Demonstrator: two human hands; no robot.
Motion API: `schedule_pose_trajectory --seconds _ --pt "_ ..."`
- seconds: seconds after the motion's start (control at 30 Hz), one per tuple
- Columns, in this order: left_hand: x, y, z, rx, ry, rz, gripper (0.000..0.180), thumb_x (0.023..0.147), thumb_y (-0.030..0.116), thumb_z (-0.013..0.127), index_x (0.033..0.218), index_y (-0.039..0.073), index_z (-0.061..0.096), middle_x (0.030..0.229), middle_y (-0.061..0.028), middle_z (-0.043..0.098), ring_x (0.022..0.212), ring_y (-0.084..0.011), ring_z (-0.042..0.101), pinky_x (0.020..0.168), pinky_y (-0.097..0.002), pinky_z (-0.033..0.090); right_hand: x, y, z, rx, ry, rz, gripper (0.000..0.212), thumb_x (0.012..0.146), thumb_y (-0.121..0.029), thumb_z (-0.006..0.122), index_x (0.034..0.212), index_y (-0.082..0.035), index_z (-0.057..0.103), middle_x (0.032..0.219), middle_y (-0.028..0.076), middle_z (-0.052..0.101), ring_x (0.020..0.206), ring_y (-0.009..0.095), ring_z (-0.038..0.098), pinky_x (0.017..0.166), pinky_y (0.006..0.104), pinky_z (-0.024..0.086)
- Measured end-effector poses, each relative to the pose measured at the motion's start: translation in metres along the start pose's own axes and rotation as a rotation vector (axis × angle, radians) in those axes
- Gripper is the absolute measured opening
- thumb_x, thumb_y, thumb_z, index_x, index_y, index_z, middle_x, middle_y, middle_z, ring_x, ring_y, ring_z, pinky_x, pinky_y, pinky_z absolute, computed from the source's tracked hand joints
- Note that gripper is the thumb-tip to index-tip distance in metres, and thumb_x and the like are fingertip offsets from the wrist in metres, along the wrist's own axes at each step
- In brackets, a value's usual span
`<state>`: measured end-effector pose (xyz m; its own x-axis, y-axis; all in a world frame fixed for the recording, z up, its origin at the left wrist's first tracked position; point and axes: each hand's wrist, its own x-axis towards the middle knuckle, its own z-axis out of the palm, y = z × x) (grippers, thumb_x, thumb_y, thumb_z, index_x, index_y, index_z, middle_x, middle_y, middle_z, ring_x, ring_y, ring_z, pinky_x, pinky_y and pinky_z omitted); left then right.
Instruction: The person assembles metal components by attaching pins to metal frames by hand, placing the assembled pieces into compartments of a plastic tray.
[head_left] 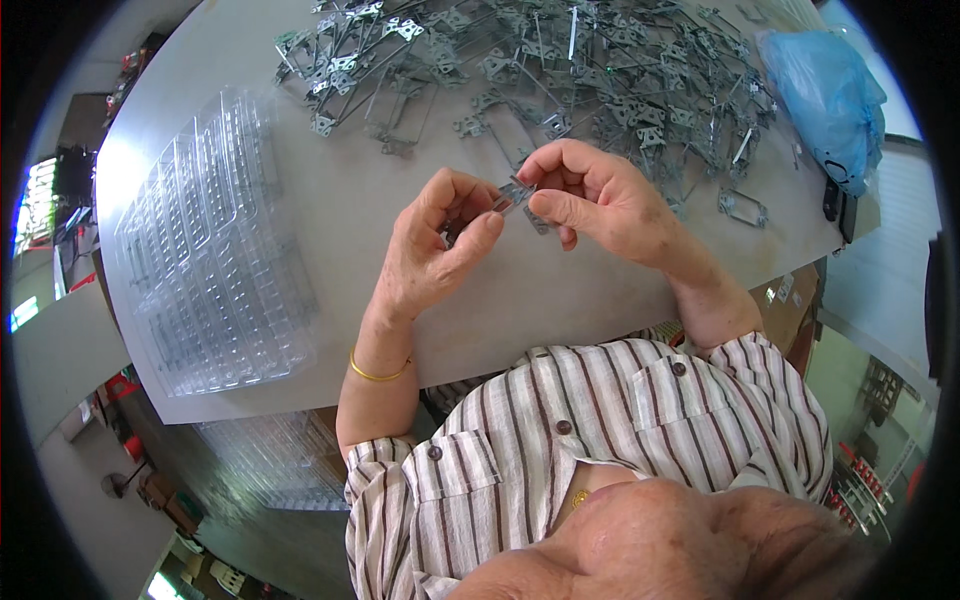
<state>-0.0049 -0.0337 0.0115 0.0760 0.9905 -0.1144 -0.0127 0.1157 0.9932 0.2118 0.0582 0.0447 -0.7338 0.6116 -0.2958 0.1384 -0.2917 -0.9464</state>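
Over the middle of the table, my two hands meet at a small metal bracket [517,193] with thin bars and flat plates. My left hand [437,240] pinches its left side between thumb and fingers. On the other side, my right hand [597,199] grips it with thumb and forefinger. Part of the bracket is hidden behind my fingers. Beyond my hands lies a large tangled heap of similar metal brackets [640,90]. One loose bracket [743,208] lies apart, to the right of my right hand.
Stacked clear plastic trays [215,250] cover the left of the white table [350,200]. A blue plastic bag [826,105] sits at the right edge, a dark object [840,209] beside it. More clear trays [275,455] are below the table's front left edge.
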Motion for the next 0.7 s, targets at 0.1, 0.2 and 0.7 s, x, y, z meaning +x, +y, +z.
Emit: schedule_pose_trajectory --seconds 0.1,0.2,0.7 --pt "-0.001 0.0 0.004 0.046 0.013 0.021 0.02 0.092 0.009 0.07 0.107 -0.001 0.061 0.091 0.0005 0.06 0.077 -0.0033 0.052 0.066 -0.0197 0.041 0.001 0.003 -0.002 -0.002 -0.03 0.027 0.019 0.1 -0.018 0.064 0.112 -0.004 0.061 0.085 -0.003 0.06 0.072 0.004 0.055 0.064 0.0221 0.048" --pt "-0.001 0.001 0.003 0.094 -0.032 -0.003 0.018 0.093 0.009 0.069 0.107 0.0 0.062 0.091 0.0001 0.062 0.076 -0.0026 0.052 0.065 -0.0193 0.04 0.0 0.007 -0.005 -0.096 -0.017 -0.04 0.013 0.098 -0.017 0.066 0.105 -0.005 0.064 0.084 -0.004 0.059 0.073 0.004 0.054 0.065 0.0217 0.046" --pt "0.001 0.0 0.006 0.219 -0.263 0.225 0.013 0.09 0.01 0.067 0.087 -0.003 0.067 0.098 -0.0114 0.069 0.071 -0.0122 0.059 0.061 -0.0262 0.045 -0.001 0.0 -0.002 -0.024 0.196 -0.094 0.012 0.1 -0.018 0.063 0.099 -0.007 0.063 0.074 -0.005 0.058 0.064 0.002 0.053 0.054 0.0195 0.042"
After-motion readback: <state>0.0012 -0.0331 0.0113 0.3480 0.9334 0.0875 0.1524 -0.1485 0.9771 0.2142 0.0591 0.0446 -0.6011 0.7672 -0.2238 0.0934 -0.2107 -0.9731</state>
